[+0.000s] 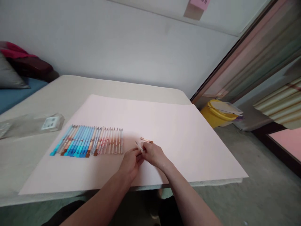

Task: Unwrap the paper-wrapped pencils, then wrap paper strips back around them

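My left hand (130,161) and my right hand (154,153) meet over the front of a pale pink sheet (178,138). Between their closed fingers is a slim white pen (139,146), its dark tip pointing up and to the left. The fingers hide its lower end. Just beyond my right hand lies a short pale-orange and brown pen part (146,140), perhaps a cap or barrel. To the left, a row of several pens (94,141) lies side by side, tips away from me, in blue, brown, pinkish and clear tones.
A clear plastic packet (30,125) with a white label lies left of the sheet on the cream-covered table (122,86). A white wall (117,44) rises behind. A yellow bucket (215,114) stands on the floor at right. At far left are a grey pillow (10,73) and blue bedding.
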### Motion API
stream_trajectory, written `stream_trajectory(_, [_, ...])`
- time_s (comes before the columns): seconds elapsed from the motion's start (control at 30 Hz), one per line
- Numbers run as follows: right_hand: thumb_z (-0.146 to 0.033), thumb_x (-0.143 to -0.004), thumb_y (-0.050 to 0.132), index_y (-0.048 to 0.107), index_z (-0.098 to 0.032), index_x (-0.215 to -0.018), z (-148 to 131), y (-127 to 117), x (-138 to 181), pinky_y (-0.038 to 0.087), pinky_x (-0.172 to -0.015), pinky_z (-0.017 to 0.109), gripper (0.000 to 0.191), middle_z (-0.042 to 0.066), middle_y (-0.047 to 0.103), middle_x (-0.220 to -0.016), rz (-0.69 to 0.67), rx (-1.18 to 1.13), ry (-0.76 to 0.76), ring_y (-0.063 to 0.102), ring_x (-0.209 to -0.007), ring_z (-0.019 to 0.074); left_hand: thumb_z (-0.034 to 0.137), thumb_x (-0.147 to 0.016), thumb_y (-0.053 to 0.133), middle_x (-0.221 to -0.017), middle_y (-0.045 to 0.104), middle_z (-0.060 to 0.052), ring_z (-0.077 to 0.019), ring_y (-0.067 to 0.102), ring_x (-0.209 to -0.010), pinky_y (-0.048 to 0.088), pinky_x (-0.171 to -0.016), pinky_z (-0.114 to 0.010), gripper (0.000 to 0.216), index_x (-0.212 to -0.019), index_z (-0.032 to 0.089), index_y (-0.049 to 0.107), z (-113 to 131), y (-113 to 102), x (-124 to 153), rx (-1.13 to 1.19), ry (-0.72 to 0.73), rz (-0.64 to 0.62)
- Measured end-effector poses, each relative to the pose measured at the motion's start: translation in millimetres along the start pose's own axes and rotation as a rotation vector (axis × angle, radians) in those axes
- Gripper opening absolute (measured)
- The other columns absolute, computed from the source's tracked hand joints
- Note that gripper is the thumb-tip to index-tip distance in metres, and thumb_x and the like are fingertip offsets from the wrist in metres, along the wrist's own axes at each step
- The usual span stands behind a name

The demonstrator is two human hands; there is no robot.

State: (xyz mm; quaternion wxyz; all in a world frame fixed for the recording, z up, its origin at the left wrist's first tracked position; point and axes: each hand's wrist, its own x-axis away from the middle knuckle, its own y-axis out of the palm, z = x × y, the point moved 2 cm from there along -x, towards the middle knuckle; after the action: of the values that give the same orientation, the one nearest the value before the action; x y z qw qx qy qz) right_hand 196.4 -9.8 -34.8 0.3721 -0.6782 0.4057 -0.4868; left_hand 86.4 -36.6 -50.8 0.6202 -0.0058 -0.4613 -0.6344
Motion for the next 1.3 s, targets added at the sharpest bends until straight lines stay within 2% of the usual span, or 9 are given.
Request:
stream_trajectory(0.13, [-0.025, -0.082, 0.049, 0.055, -0.021, -0.092, -5.1, -4.6, 6.0, 0.036, -0.060, 0.023, 0.013, 0.004, 0.065, -0.092, 0.110, -0.034, -0.073, 0.059, -0.083, 0.0173, 0.009, -0.067, 0.061, -0.068, 0.061, -0.002, -0.0101, 0.057, -0.061, 0.045, -0.062, -0.023, 0.007, -0.072, 0.013, 0.059, 2.5, -0.8, -7.9, 0.035, 0.044, 0.092])
stream_trajectory(0.27, [-0.028, -0.085, 0.050, 0.059, -0.023, -0.094, -7.1, -14.1, 15.2, 0.038, -0.065, 0.022, 0.014, 0.002, 0.065, -0.093, 0.205, -0.129, -0.131, 0.058, -0.082, 0.0151, 0.010, -0.068, 0.062, -0.063, 0.059, -0.001, -0.0088, 0.056, -0.058, 0.045, -0.059, -0.021, 0.007, -0.066, 0.014, 0.058, 12.8, 0.1, -12.3, 0.036, 0.076, 0.090])
stream_trajectory(0.47, [-0.022, -0.088, 0.045, 0.062, -0.026, -0.106, -2.4, -24.0, 25.7, 0.040, -0.066, 0.023, 0.025, 0.001, 0.066, -0.087, 0.259, -0.500, -0.311, 0.058, -0.074, 0.0137, 0.008, -0.068, 0.063, -0.068, 0.063, -0.004, -0.0111, 0.060, -0.061, 0.048, -0.059, -0.021, 0.006, -0.067, 0.012, 0.058, 26.8, 5.0, -13.3, 0.085, 0.124, 0.088])
stream_trajectory(0.6, [-0.017, -0.084, 0.045, 0.064, -0.019, -0.096, 5.9, -27.9, 26.1, 0.039, -0.057, 0.022, 0.023, -0.001, 0.059, -0.064, 0.384, -0.729, -0.228, 0.053, -0.057, 0.0118, 0.006, -0.070, 0.062, -0.071, 0.065, -0.005, -0.0104, 0.061, -0.063, 0.051, -0.060, -0.020, 0.006, -0.068, 0.011, 0.059, 35.2, 5.8, -17.5, 0.138, 0.140, 0.081])
stream_trajectory(0.73, [-0.021, -0.079, 0.052, 0.063, -0.017, -0.079, 14.6, -37.7, 33.8, 0.033, -0.046, 0.020, 0.011, -0.004, 0.053, -0.053, 0.518, -0.974, -0.135, 0.042, -0.046, 0.0091, 0.003, -0.072, 0.060, -0.069, 0.065, -0.007, -0.0110, 0.063, -0.064, 0.053, -0.058, -0.018, 0.007, -0.069, 0.009, 0.059, 51.7, -2.0, -24.1, 0.232, 0.154, 0.149])
stream_trajectory(0.9, [-0.018, -0.074, 0.053, 0.063, -0.017, -0.073, 15.3, -45.0, 45.3, 0.031, -0.044, 0.020, 0.009, -0.005, 0.053, -0.049, 0.489, -1.115, -0.136, 0.038, -0.042, 0.0076, 0.003, -0.071, 0.062, -0.071, 0.066, -0.009, -0.0131, 0.065, -0.068, 0.055, -0.058, -0.018, 0.006, -0.073, 0.008, 0.060, 69.1, -10.9, -25.6, 0.316, 0.191, 0.180])
stream_trajectory(1.3, [-0.016, -0.075, 0.050, 0.062, -0.017, -0.073, 9.0, -39.9, 41.6, 0.033, -0.045, 0.020, 0.012, -0.005, 0.053, -0.051, 0.468, -1.033, -0.152, 0.040, -0.044, 0.0078, 0.004, -0.073, 0.061, -0.071, 0.066, -0.009, -0.0115, 0.064, -0.064, 0.055, -0.056, -0.018, 0.005, -0.072, 0.008, 0.059, 68.4, -8.5, -24.8, 0.304, 0.203, 0.157])
